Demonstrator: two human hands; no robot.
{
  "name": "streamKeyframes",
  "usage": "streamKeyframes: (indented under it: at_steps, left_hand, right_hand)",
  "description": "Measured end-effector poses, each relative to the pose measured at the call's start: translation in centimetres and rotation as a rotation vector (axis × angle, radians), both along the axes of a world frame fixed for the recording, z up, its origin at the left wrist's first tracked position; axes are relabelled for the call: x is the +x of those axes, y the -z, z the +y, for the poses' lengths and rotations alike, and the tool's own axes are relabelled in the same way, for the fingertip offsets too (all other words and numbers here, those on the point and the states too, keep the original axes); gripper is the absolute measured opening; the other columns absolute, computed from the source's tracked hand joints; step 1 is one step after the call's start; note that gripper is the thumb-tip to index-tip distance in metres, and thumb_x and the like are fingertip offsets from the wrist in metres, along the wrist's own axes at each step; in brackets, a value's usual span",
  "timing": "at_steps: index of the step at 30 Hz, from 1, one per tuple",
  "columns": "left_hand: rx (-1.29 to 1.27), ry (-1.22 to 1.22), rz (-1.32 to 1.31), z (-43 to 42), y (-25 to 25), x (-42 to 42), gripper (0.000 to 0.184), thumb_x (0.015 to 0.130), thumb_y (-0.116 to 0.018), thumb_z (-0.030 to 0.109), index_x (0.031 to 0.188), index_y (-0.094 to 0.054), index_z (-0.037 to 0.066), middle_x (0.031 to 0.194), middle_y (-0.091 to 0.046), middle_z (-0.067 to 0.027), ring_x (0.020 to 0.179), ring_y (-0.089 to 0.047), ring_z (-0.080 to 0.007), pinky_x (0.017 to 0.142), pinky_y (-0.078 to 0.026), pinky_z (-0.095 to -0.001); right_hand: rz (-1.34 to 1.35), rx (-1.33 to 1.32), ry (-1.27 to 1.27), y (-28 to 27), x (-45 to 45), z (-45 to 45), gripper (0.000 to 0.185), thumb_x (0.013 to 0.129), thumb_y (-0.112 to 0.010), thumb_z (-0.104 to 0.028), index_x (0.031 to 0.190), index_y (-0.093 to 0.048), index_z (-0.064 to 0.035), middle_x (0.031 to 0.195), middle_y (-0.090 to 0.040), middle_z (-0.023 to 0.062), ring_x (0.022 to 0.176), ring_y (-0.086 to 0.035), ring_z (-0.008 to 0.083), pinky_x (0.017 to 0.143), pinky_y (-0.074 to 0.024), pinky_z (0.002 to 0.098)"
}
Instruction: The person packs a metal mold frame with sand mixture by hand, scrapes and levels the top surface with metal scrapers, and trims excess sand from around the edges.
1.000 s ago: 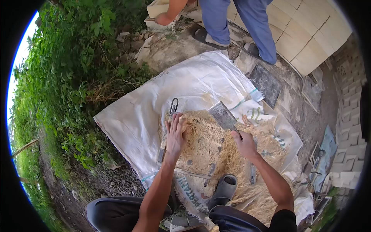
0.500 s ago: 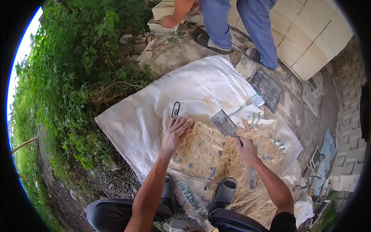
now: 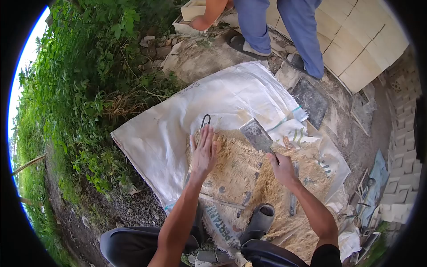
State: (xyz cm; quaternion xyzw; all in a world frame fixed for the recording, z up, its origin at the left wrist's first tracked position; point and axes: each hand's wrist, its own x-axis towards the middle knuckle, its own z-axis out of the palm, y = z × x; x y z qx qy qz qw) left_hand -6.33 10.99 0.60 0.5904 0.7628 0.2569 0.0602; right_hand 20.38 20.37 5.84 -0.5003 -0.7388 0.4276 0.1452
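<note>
A white sack (image 3: pixel 151 133) lies spread across the ground, its near part covered by a loose bed of tan sand (image 3: pixel 235 155), which looks soft and crumbly and would likely slip through the fingers if lifted. A thin frame (image 3: pixel 222 201) shows along the near edge of the bed.

The left hand (image 3: pixel 204 153) is flat and holds nothing, fingers straight and pointing far, over the far left corner of the bed; whether it touches the sand I cannot tell. The right hand (image 3: pixel 281 168) is wrapped around the handle of a scraper (image 3: pixel 257 135), above the right side of the sand. The scraper's long axis runs slantwise, blade far and left, handle near and right. It looks stiff and fairly light, best held by the handle. Just beyond the left fingertips stands a metal loop (image 3: pixel 206 120).
</note>
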Motion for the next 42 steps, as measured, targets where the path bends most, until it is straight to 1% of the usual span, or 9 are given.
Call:
streamKeyframes:
  at_steps: [2,10,13,23,24,27,35,39,42]
  left_hand:
    - [-0.077,-0.444,0.063,-2.3,0.5,0.8,0.056,0.097,-0.038,0.032,0.145,-0.030,0.003,0.152,-0.027,-0.0140,0.142,-0.022,-0.0305,0.115,-0.007,-0.0511]
    - [-0.187,-0.434,0.089,-6.1,0.0,3.0,0.063,0.096,-0.040,0.038,0.148,-0.025,0.005,0.153,-0.024,-0.0159,0.139,-0.027,-0.0296,0.112,-0.018,-0.0483]
    - [-0.162,-0.425,0.031,-6.0,-1.0,3.1,0.064,0.095,-0.044,0.040,0.147,-0.027,0.007,0.151,-0.029,-0.0160,0.132,-0.036,-0.0308,0.107,-0.027,-0.0467]
    - [-0.178,-0.455,0.073,-6.1,-0.4,3.0,0.068,0.092,-0.047,0.043,0.147,-0.029,0.008,0.142,-0.040,-0.0190,0.121,-0.046,-0.0322,0.097,-0.036,-0.0445]
    - [-0.178,-0.451,0.059,-6.0,-0.4,2.9,0.068,0.092,-0.047,0.043,0.147,-0.029,0.008,0.141,-0.040,-0.0189,0.121,-0.046,-0.0324,0.097,-0.036,-0.0447]
    - [-0.171,-0.451,0.058,-5.7,-0.8,2.8,0.068,0.092,-0.047,0.044,0.147,-0.029,0.008,0.140,-0.041,-0.0187,0.121,-0.046,-0.0326,0.098,-0.036,-0.0451]
    - [-0.169,-0.433,0.099,-6.0,-0.5,3.1,0.068,0.092,-0.046,0.043,0.147,-0.028,0.009,0.138,-0.042,-0.0186,0.120,-0.047,-0.0330,0.097,-0.036,-0.0448]
    - [-0.134,-0.438,0.110,-5.9,-0.4,2.9,0.067,0.092,-0.046,0.043,0.147,-0.028,0.009,0.136,-0.045,-0.0188,0.119,-0.048,-0.0334,0.093,-0.037,-0.0448]
    - [-0.163,-0.447,0.132,-5.8,-0.4,3.0,0.067,0.092,-0.047,0.043,0.147,-0.028,0.009,0.136,-0.045,-0.0188,0.118,-0.049,-0.0333,0.094,-0.037,-0.0449]
  right_hand:
    - [-0.075,0.019,-0.062,-1.7,-0.8,0.1,0.046,0.095,-0.054,-0.039,0.076,-0.053,0.0028,0.053,-0.047,0.0174,0.046,-0.043,0.0285,0.049,-0.0362,0.0416]
    - [0.107,0.535,-0.359,-1.5,-6.6,-0.1,0.030,0.094,-0.057,-0.030,0.081,-0.054,-0.0028,0.046,-0.048,0.0124,0.038,-0.050,0.0301,0.037,-0.0372,0.0386]
    - [-0.365,0.418,-0.516,2.5,-7.1,0.0,0.037,0.094,-0.055,-0.039,0.083,-0.057,-0.0041,0.046,-0.050,0.0121,0.040,-0.052,0.0291,0.037,-0.0392,0.0390]
    - [-0.030,0.444,-0.255,0.3,-7.9,0.3,0.044,0.094,-0.052,-0.044,0.074,-0.052,-0.0045,0.046,-0.049,0.0116,0.040,-0.052,0.0285,0.038,-0.0388,0.0393]
    - [-0.324,0.437,-0.466,3.0,-6.7,0.6,0.043,0.094,-0.052,-0.043,0.074,-0.052,-0.0049,0.047,-0.049,0.0116,0.040,-0.052,0.0277,0.038,-0.0389,0.0395]
    - [-0.371,0.485,-0.551,0.8,-7.1,1.0,0.042,0.094,-0.053,-0.042,0.074,-0.053,-0.0052,0.047,-0.050,0.0120,0.040,-0.052,0.0267,0.039,-0.0393,0.0397]
    - [0.087,0.443,-0.356,1.8,-7.1,0.2,0.039,0.093,-0.057,-0.036,0.076,-0.055,-0.0009,0.048,-0.052,0.0135,0.043,-0.054,0.0320,0.041,-0.0405,0.0426]
    - [-0.335,0.458,-0.500,1.7,-7.1,0.3,0.045,0.093,-0.053,-0.045,0.079,-0.057,-0.0027,0.047,-0.053,0.0121,0.040,-0.054,0.0293,0.038,-0.0412,0.0409]
    - [-0.323,0.507,-0.461,-1.2,-7.2,0.4,0.048,0.093,-0.050,-0.050,0.079,-0.058,-0.0041,0.047,-0.053,0.0122,0.040,-0.054,0.0297,0.039,-0.0416,0.0412]
